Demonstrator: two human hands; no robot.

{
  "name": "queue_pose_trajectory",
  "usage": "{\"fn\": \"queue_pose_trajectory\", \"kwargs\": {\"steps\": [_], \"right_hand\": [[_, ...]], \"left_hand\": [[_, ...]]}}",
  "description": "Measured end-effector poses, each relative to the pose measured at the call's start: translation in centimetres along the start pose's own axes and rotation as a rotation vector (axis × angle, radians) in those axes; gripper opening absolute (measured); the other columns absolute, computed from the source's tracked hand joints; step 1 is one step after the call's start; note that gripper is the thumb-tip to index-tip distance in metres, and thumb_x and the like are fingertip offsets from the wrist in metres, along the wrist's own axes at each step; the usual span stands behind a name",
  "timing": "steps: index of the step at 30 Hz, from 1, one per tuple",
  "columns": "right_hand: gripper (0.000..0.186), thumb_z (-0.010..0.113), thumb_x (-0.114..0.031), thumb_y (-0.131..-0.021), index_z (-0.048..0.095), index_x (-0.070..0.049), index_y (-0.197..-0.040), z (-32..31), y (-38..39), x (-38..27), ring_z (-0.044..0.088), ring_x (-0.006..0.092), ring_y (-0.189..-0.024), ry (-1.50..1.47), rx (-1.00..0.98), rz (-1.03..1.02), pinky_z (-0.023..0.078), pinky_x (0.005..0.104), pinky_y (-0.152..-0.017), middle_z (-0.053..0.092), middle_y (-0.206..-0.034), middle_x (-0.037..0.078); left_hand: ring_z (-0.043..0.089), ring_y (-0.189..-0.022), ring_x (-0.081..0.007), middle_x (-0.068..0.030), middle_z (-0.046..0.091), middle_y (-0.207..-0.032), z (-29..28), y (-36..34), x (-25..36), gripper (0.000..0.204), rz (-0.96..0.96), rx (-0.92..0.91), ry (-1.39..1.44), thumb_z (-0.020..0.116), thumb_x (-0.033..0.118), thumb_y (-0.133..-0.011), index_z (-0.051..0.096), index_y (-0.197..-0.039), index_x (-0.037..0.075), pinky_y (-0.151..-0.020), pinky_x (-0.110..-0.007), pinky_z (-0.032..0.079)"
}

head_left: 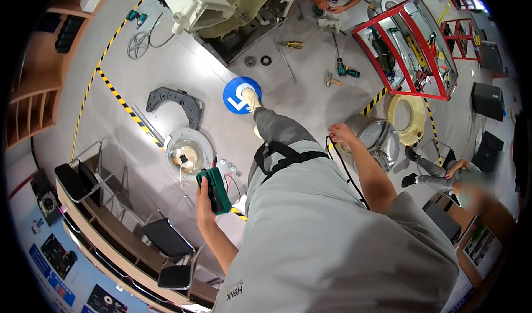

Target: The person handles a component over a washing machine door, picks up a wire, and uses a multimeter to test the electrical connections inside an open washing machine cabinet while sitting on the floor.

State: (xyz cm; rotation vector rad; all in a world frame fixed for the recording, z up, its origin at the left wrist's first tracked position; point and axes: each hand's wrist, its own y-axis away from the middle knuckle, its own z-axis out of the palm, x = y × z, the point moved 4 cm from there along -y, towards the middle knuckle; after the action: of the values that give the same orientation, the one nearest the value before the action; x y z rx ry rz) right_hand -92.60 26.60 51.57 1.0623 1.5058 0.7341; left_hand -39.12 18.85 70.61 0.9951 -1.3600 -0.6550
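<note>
Though the drum is out, our left grip grasps the meter, right grip the cable; probing looks undone.

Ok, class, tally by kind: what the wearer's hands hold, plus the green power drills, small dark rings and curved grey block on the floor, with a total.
Green handheld device, left hand: 1
Black cord, right hand: 1
Green power drills: 2
Small dark rings: 2
Curved grey block: 1
Total: 7

The left hand holds a boxy green device, tilted.
</note>
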Motion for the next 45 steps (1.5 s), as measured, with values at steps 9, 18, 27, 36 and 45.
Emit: {"fn": "queue_pose_trajectory", "kwargs": {"steps": [9,18,27,36,45], "right_hand": [[0.024,0.06,-0.023,-0.086,0.063,0.0,-0.089,7.0,-3.9,-6.9,0.057,0.016,-0.058,-0.027,-0.006,-0.014,0.047,0.0295,-0.051,0.061,-0.071,0.009],[0.02,0.061,-0.017,-0.086,0.061,-0.001,-0.073,10.1,-6.5,-12.6,0.052,0.0158,-0.046,-0.228,-0.039,-0.029,0.04,0.0282,-0.043,0.057,-0.06,0.007],[0.027,0.061,-0.026,-0.09,0.062,-0.001,-0.102,9.9,-9.0,-21.4,0.061,0.0145,-0.066,-0.24,-0.005,-0.036,0.051,0.0267,-0.061,0.063,-0.079,0.007],[0.028,0.062,-0.026,-0.089,0.062,-0.001,-0.101,13.3,-9.3,-20.9,0.061,0.0156,-0.066,-0.364,-0.02,0.016,0.05,0.0279,-0.06,0.065,-0.08,0.01],[0.027,0.062,-0.026,-0.09,0.062,-0.004,-0.105,18.7,-6.5,-25.5,0.062,0.0144,-0.069,-0.385,0.135,0.179,0.052,0.0263,-0.064,0.065,-0.083,0.008]], "left_hand": [[0.062,-0.067,-0.0141,-0.004,0.065,-0.082,-0.4,-3.5,8.7,0.047,0.01,0.043,-0.057,0.059,0.048,-0.092,0.061,-0.109,0.004,-0.058,-0.029,0.052],[0.062,-0.075,-0.0126,-0.0042,0.065,-0.094,0.9,-8.4,22.1,0.051,0.066,0.002,-0.149,0.061,0.046,-0.092,0.056,-0.117,0.003,-0.064,-0.027,0.053],[0.06,-0.078,-0.0128,-0.0032,0.063,-0.095,1.8,-12.1,30.2,0.056,0.109,0.004,-0.194,0.06,0.05,-0.091,0.056,-0.119,0.002,-0.066,-0.028,0.051],[0.06,-0.074,-0.01,-0.0028,0.064,-0.092,2.7,-16.5,37.0,0.051,0.09,-0.029,-0.236,0.06,0.046,-0.092,0.058,-0.118,0.002,-0.062,-0.025,0.05],[0.062,-0.089,-0.0156,-0.0119,0.063,-0.105,0.0,-29.0,44.3,0.073,-0.016,-0.143,-0.381,0.066,0.053,-0.085,0.05,-0.125,-0.006,-0.075,-0.028,0.051]]}}
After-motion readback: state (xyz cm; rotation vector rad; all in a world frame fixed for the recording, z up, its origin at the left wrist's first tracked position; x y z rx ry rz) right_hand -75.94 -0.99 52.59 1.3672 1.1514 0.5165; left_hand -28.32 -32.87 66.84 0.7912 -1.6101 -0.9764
